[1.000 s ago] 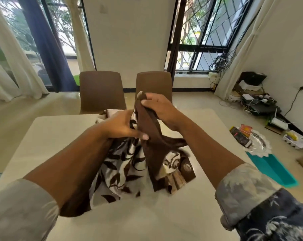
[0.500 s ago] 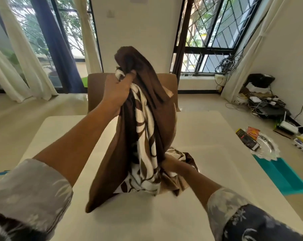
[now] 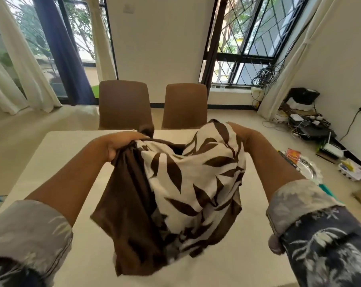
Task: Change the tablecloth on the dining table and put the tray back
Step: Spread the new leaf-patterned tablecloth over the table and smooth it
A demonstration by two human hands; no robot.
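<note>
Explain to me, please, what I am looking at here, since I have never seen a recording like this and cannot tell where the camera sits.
The camera is worn on a person's head, looking forward and down, so you see their own arms. There is no machine. The left hand and the right hand each grip the brown tablecloth with a white leaf-print panel, holding it bunched above the pale dining table, its lower end reaching the tabletop. Two brown chairs stand behind. A silver tray lies on the floor at the right.

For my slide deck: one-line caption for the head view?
Both hands, left and right, hold a brown leaf-print tablecloth bunched above the bare dining table.
</note>
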